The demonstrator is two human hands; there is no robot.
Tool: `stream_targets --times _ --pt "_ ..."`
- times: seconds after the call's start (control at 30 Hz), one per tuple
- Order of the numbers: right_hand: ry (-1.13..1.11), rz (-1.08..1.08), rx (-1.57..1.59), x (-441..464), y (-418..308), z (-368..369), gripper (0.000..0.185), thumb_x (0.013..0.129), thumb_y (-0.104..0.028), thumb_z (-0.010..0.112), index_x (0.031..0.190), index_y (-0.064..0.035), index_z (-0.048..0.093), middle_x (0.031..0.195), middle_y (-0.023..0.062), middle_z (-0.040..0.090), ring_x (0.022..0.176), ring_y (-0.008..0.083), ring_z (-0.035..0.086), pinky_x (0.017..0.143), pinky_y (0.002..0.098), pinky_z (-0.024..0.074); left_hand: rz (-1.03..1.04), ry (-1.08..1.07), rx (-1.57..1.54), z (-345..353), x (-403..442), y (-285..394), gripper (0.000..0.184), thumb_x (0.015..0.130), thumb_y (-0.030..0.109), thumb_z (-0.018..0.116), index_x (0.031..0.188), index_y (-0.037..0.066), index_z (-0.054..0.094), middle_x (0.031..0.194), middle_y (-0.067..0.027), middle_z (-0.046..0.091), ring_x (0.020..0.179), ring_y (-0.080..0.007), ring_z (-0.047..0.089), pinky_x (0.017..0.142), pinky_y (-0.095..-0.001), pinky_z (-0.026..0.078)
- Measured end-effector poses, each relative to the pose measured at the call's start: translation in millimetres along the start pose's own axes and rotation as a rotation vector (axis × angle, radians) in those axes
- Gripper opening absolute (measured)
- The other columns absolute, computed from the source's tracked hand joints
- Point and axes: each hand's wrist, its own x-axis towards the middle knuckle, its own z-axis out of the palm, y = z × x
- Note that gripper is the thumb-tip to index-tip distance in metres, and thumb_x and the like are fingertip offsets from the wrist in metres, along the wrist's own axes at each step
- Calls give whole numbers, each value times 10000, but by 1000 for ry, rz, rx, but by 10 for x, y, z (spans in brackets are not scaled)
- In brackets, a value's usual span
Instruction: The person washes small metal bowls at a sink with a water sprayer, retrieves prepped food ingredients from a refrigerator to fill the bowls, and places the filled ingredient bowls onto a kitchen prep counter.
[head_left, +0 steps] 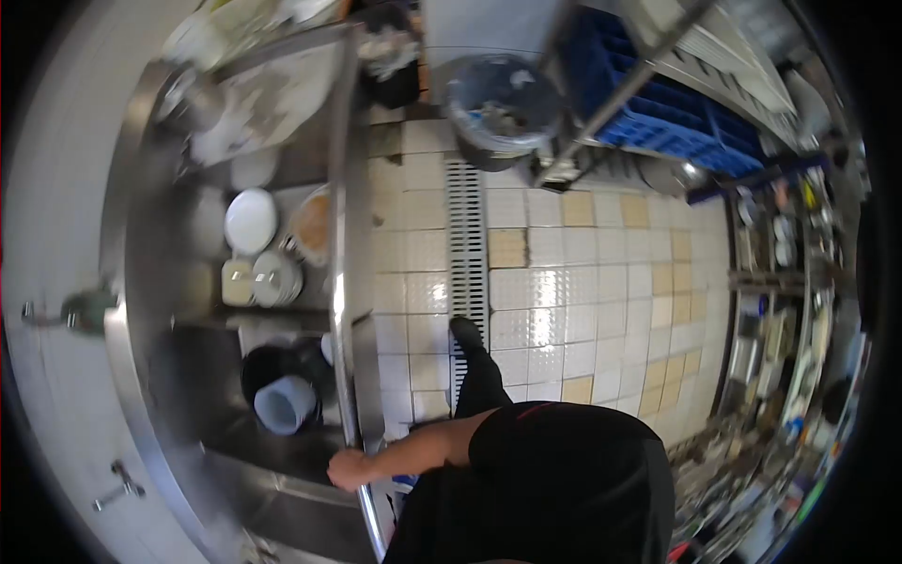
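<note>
My left hand is over the front rim of a long steel sink, on the left side of the head view. Its fingers are curled closed; whether they grip the rim or something small is hidden. Just beyond it, in the middle basin, a grey-white tub sits inside a black bucket. My right hand is out of view, and my black shirt fills the bottom centre.
Plates and stacked white dishes lie in the farther basin. A lined waste bin stands ahead beside the floor drain grate. Blue crates sit on a rack at upper right. Loaded shelves line the right side.
</note>
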Motion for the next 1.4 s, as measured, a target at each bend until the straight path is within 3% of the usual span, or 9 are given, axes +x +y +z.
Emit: stream_targets --times 0.03,0.1,0.17,0.2,0.3,0.33,0.47,0.7,1.4 --pt "19 -100 -13 40 45 3 136 632 -237 644 623 -117 707 658 152 674 645 334 683 550 455 551 -21 29 -50 -200 134 -61 533 1011 343 419 1387 -32 453 1390 -218 502 1223 -361 519 1046 -479 410" --pt "-90 142 73 146 108 199 177 568 -220 688 707 -127 748 730 139 703 713 333 696 608 465 562 -76 41 -162 -788 458 -257 549 1009 342 423 1401 -42 439 1397 -222 494 1231 -358 513 1052 -476 404" --pt "-142 59 152 184 158 247 168 642 -249 633 704 -137 742 759 140 704 716 343 692 610 478 557 -47 -28 -294 -1319 609 -483 518 1005 312 438 1393 -31 464 1381 -213 517 1220 -332 532 1065 -437 380" --pt "-196 -8 -96 153 -39 -79 187 706 -252 599 734 -139 745 811 141 712 734 344 694 626 483 558 -44 -52 -428 -1404 558 -525 488 1005 296 438 1370 -22 496 1343 -200 554 1206 -308 544 1069 -415 374" --pt "-16 213 -222 170 -93 277 246 875 -329 526 802 -183 710 754 106 690 715 334 681 604 499 525 14 -43 -527 -1907 923 -975 421 962 265 550 1284 -6 559 1014 -89 641 938 -241 606 945 -397 459" --pt "178 115 -216 132 -41 376 239 862 -352 555 804 -174 703 731 123 682 705 342 675 602 501 520 57 -1 -517 -1883 853 -900 355 954 231 572 1213 -11 582 961 -79 630 889 -228 607 899 -372 481" --pt "24 299 -489 140 -369 164 312 899 -396 531 855 -136 698 753 153 696 700 374 677 629 515 529 200 5 -594 -1966 896 -966 272 950 185 579 1128 -21 578 875 -69 588 809 -190 574 789 -328 495" --pt "188 313 -647 173 -543 366 310 898 -385 554 807 -124 695 683 171 667 684 407 658 616 522 512 355 -77 -710 -1604 808 -888 196 985 163 507 863 10 520 669 -84 508 605 -197 528 667 -337 475" --pt "190 417 -662 190 -496 409 274 890 -397 576 866 -154 701 715 145 675 728 371 660 643 484 508 439 -314 -742 -1475 839 -964 119 980 96 550 941 -17 549 678 -58 539 615 -152 538 755 -371 505"
